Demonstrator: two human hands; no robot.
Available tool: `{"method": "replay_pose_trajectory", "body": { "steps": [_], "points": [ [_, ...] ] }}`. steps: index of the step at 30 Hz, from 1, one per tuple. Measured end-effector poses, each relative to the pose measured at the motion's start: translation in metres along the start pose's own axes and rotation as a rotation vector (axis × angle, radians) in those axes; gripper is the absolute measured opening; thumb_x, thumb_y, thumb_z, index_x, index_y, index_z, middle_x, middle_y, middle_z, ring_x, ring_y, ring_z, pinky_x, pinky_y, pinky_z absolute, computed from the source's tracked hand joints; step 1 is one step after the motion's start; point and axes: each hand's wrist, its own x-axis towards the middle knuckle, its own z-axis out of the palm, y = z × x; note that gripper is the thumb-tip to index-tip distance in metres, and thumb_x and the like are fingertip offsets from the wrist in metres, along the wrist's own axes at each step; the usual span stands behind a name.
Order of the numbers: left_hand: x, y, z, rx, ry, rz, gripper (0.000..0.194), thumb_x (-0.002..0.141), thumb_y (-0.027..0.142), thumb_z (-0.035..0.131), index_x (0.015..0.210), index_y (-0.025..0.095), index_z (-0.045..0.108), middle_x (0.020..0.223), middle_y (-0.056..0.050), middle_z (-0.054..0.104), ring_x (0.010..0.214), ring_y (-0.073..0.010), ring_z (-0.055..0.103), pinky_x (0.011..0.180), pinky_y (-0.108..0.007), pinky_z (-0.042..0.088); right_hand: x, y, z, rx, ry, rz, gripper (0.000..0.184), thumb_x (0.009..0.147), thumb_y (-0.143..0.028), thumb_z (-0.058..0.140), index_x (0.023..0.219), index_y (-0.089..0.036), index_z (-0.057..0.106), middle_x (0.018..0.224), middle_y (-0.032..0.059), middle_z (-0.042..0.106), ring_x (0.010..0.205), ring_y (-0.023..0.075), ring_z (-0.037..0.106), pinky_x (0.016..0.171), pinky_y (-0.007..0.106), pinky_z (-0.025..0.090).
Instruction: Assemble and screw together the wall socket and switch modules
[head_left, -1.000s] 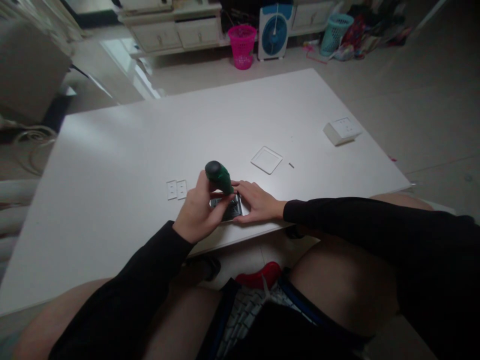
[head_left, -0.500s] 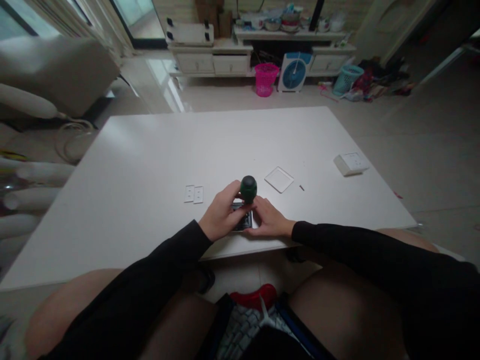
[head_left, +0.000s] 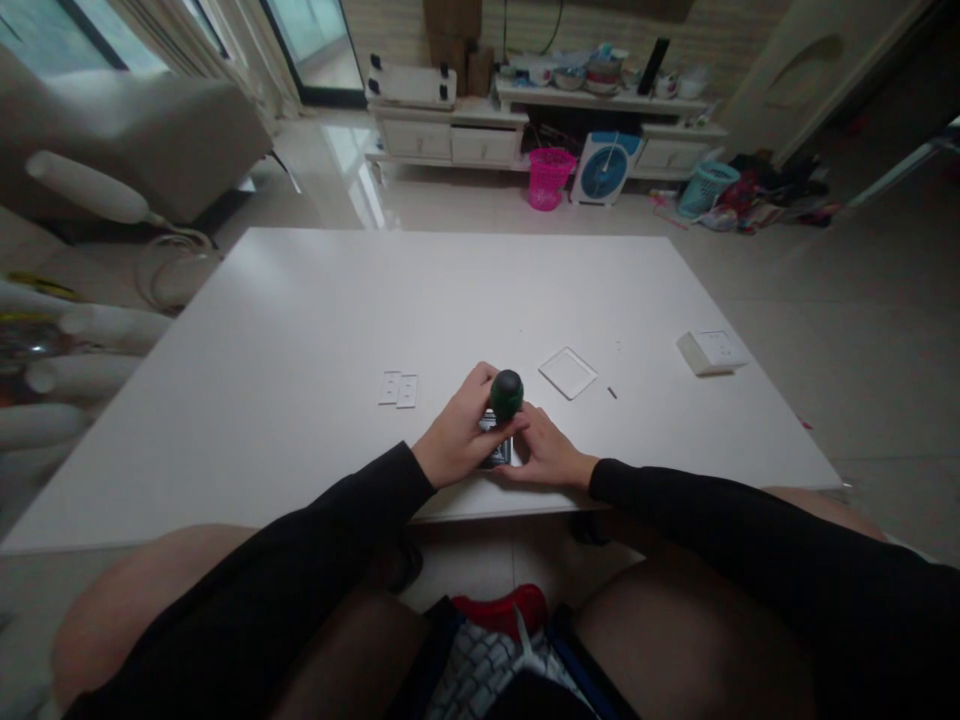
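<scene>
We've 1 green-handled screwdriver (head_left: 508, 396) in our L hand (head_left: 459, 428), over 1 black socket module (head_left: 496, 455) on the tabletop (head_left: 322, 300); R hand (head_left: 551, 450) clasps its R edge. 2 socket inserts (head_left: 407, 392) L, 1 sq. frame (head_left: 568, 374) R.

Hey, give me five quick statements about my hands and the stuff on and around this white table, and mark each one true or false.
1. The left hand holds the green-handled tool. True.
2. The right hand is far from the dark piece. False: it is right at the piece's side.
3. Two small white plates lie next to each other on the table. True.
4. The square white piece lies left of those plates. False: it lies to their right, past the hands.
5. The pink basket stands on the table. False: it is on the floor beyond, beside the blue-and-white fan.
</scene>
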Motion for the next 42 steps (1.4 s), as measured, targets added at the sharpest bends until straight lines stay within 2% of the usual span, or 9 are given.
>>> {"method": "replay_pose_trajectory", "body": {
  "steps": [3, 7, 17, 21, 25, 30, 35, 38, 42],
  "points": [
    [0.0, 0.001, -0.005, 0.007, -0.013, 0.013, 0.018, 0.091, 0.027, 0.071, 0.107, 0.019, 0.066, 0.101, -0.007, 0.067, 0.094, -0.0213, 0.065, 0.085, -0.038, 0.055, -0.001, 0.0, -0.001, -0.005, -0.015, 0.009, 0.072, 0.079, -0.055, 0.08, 0.135, -0.023, 0.05, 0.127, 0.0149, 0.062, 0.113, 0.0365, 0.059, 0.096, 0.057, 0.049],
    [-0.003, 0.004, -0.008, -0.04, -0.052, -0.016, 0.028, 0.096, 0.021, 0.057, 0.124, 0.017, 0.059, 0.119, -0.012, 0.07, 0.108, -0.0238, 0.068, 0.096, -0.042, 0.055, -0.001, 0.001, 0.0, -0.01, -0.018, -0.002, 0.082, 0.08, -0.056, 0.079, 0.145, -0.023, 0.043, 0.137, 0.0175, 0.058, 0.121, 0.0387, 0.057, 0.099, 0.058, 0.047],
    [0.0, 0.0, -0.005, -0.007, -0.016, 0.021, 0.021, 0.094, 0.036, 0.07, 0.091, 0.017, 0.062, 0.092, -0.004, 0.06, 0.085, -0.0186, 0.059, 0.078, -0.034, 0.052, 0.0, 0.002, 0.002, -0.013, -0.001, -0.003, 0.071, 0.078, -0.053, 0.081, 0.135, -0.024, 0.05, 0.126, 0.0134, 0.061, 0.112, 0.0351, 0.059, 0.094, 0.054, 0.049],
    [-0.001, 0.003, -0.011, 0.014, -0.051, 0.022, 0.014, 0.092, 0.023, 0.07, 0.103, 0.017, 0.066, 0.098, -0.005, 0.068, 0.09, -0.0189, 0.065, 0.083, -0.035, 0.054, 0.0, 0.0, 0.0, -0.003, -0.009, -0.004, 0.075, 0.079, -0.052, 0.081, 0.139, -0.025, 0.047, 0.128, 0.013, 0.062, 0.113, 0.0354, 0.059, 0.095, 0.053, 0.049],
    [-0.003, 0.008, -0.016, -0.066, -0.137, -0.005, 0.025, 0.096, 0.016, 0.055, 0.121, 0.017, 0.058, 0.111, -0.01, 0.071, 0.103, -0.0214, 0.069, 0.092, -0.038, 0.056, 0.0, -0.002, -0.002, -0.013, -0.007, 0.001, 0.087, 0.08, -0.054, 0.08, 0.151, -0.026, 0.038, 0.132, 0.0145, 0.06, 0.114, 0.0361, 0.059, 0.096, 0.054, 0.049],
    [-0.006, 0.009, -0.01, -0.043, -0.136, -0.074, 0.013, 0.098, 0.027, 0.055, 0.107, 0.017, 0.055, 0.098, -0.007, 0.064, 0.092, -0.0211, 0.063, 0.085, -0.039, 0.055, 0.0, 0.0, 0.0, -0.015, 0.003, -0.016, 0.074, 0.078, -0.053, 0.082, 0.137, -0.024, 0.048, 0.123, 0.013, 0.062, 0.106, 0.0332, 0.059, 0.091, 0.051, 0.049],
    [-0.004, 0.008, -0.003, -0.031, -0.068, -0.006, 0.018, 0.094, 0.033, 0.067, 0.094, 0.018, 0.058, 0.097, -0.006, 0.056, 0.09, -0.0197, 0.058, 0.083, -0.036, 0.053, 0.0, 0.001, 0.001, -0.016, 0.006, -0.011, 0.07, 0.079, -0.052, 0.081, 0.135, -0.024, 0.049, 0.126, 0.0133, 0.062, 0.112, 0.035, 0.058, 0.094, 0.053, 0.049],
    [-0.003, 0.007, -0.004, -0.021, -0.051, -0.026, 0.023, 0.09, 0.026, 0.073, 0.108, 0.018, 0.062, 0.102, -0.006, 0.063, 0.093, -0.0201, 0.061, 0.086, -0.037, 0.053, 0.0, 0.0, 0.001, -0.014, -0.018, -0.009, 0.072, 0.079, -0.051, 0.081, 0.138, -0.025, 0.048, 0.127, 0.0136, 0.062, 0.114, 0.0363, 0.059, 0.094, 0.054, 0.049],
    [-0.006, 0.005, -0.007, -0.106, -0.072, -0.078, 0.035, 0.094, 0.019, 0.06, 0.128, 0.019, 0.053, 0.114, -0.01, 0.068, 0.103, -0.0223, 0.065, 0.092, -0.04, 0.054, 0.0, -0.001, -0.001, -0.013, -0.02, -0.015, 0.082, 0.08, -0.052, 0.08, 0.147, -0.026, 0.042, 0.138, 0.0157, 0.059, 0.123, 0.0384, 0.057, 0.099, 0.056, 0.047]
  ]
}}
